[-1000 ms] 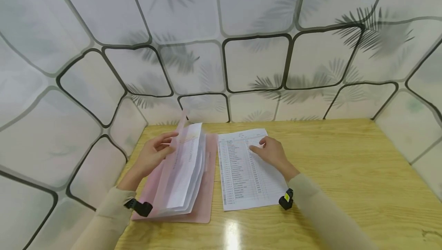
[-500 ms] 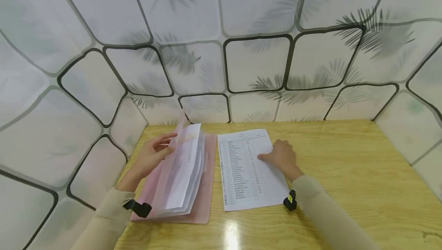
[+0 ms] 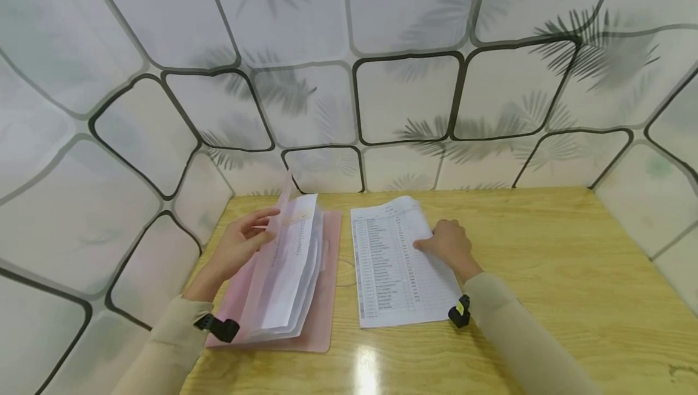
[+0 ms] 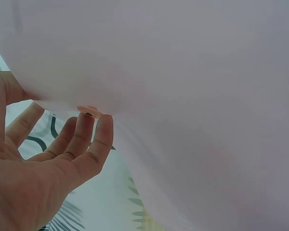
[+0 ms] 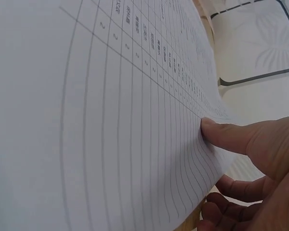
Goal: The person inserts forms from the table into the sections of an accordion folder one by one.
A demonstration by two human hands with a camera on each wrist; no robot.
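Note:
A pink translucent document folder (image 3: 322,322) lies at the left of the table with its cover raised and white sheets inside. My left hand (image 3: 242,243) pinches the raised cover (image 4: 183,86) near its edge, thumb on one side and fingers on the other. To the right of the folder is a printed sheet of paper (image 3: 387,268) with a table of rows. My right hand (image 3: 449,246) grips its right edge, the thumb on top and the fingers curled beneath, as the right wrist view shows. The sheet's far edge curls upward and its surface bends near the thumb.
Both things rest on a light wooden table (image 3: 545,262). A patterned fabric wall (image 3: 403,98) with dark outlines and leaf prints rises behind the table and along its sides. Black camera straps sit on both wrists.
My right hand has slid from the sheet's upper area to its right edge and taken hold. The sheet has shifted slightly right, its top now bent. My left hand stays put on the cover.

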